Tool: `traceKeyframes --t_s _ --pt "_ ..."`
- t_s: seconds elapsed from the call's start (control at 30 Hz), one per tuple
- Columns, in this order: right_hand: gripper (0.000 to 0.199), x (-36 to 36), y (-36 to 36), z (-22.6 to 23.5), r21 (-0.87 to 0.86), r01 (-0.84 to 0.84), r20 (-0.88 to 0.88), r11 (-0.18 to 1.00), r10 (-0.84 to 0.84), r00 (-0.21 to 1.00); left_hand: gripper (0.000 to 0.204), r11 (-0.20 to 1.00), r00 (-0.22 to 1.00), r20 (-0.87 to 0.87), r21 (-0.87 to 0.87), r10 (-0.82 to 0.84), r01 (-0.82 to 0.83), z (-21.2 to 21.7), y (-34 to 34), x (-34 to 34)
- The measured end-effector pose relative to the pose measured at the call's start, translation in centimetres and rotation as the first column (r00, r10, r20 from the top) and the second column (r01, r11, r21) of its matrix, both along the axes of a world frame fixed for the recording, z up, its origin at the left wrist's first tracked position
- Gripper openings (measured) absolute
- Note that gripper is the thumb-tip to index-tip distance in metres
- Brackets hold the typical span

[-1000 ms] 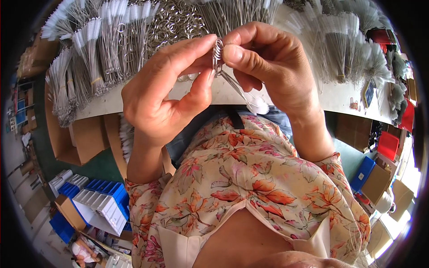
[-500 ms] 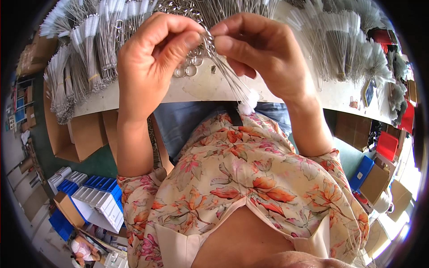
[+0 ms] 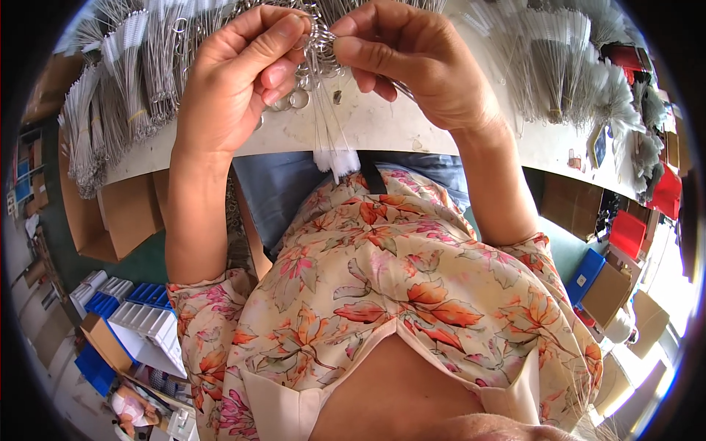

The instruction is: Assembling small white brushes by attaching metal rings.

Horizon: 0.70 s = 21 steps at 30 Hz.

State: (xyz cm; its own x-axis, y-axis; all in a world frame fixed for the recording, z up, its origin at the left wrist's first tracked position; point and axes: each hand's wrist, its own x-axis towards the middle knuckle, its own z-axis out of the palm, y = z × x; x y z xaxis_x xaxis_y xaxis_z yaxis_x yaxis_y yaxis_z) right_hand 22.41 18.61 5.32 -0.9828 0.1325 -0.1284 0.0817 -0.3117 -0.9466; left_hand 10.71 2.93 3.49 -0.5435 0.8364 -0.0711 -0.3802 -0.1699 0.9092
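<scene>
My left hand is raised over the near edge of the table, its thumb and forefinger pinched on a small metal ring that the fingertips partly hide. Facing it, my right hand grips looped wire ends of thin tube brushes, and some of their stems show below its fingers. Twisted wire loops crowd together between the two hands. From there several thin wire brushes hang down, their white bristle tips in front of my lap.
Bundles of wire brushes stand on the table at the left, more brushes at the right. Loose metal rings lie behind my hands. Cardboard boxes and blue and white bins are at the lower left, where another person sits.
Both hands have moved slightly up and left. The hanging brushes have swung left, and some stems now lie under my right hand, apart from the others.
</scene>
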Motion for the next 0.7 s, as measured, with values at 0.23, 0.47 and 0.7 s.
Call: traceKeyframes --t_s 0.23,0.47,0.7 --pt "0.014 -0.6 -0.4 -2.3 -0.043 0.021 -0.019 0.999 -0.022 1.0 0.02 0.982 0.814 -0.575 -0.095 0.078 -0.161 -0.1 0.1 0.0" --pt "0.01 -1.1 -3.1 -3.7 -0.087 0.122 -0.139 0.989 -0.133 0.981 0.015 0.936 0.954 0.033 0.186 0.299 -0.299 -1.1 0.7 0.7" --pt "0.009 -2.1 -5.5 -3.0 0.013 0.238 -0.192 0.971 -0.231 0.954 0.016 0.939 0.937 0.159 0.098 0.311 -0.328 0.7 0.0 1.0"
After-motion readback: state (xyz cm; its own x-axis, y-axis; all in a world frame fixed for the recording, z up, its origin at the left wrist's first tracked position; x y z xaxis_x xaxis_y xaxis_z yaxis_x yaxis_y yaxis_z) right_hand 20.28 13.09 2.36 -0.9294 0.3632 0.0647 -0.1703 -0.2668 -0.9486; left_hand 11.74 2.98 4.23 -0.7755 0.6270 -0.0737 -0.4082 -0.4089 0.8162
